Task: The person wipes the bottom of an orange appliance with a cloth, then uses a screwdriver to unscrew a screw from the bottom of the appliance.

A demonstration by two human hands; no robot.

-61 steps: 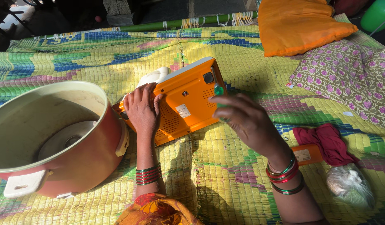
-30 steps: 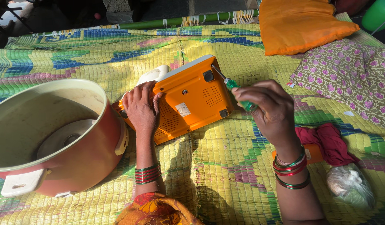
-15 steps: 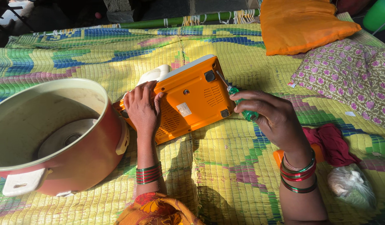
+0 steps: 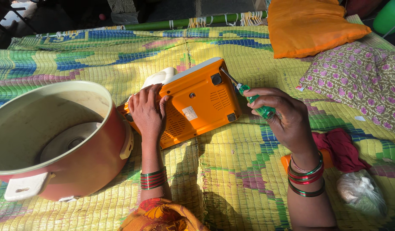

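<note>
Crowding lower left, a pot; left hand spread on the orange appliance; right hand grips the screwdriver, pointing upper left.

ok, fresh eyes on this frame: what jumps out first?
The orange appliance base at centre, tipped bottom-up on the yellow-green mat, with the left hand steadying it. The right hand holds a green screwdriver to its upper right corner. A big pot sits at left.

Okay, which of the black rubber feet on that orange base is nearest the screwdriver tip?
The foot in the upper right corner of the orange base, just beside the metal tip of the green screwdriver. The lower right foot sits farther from the tip.
</note>
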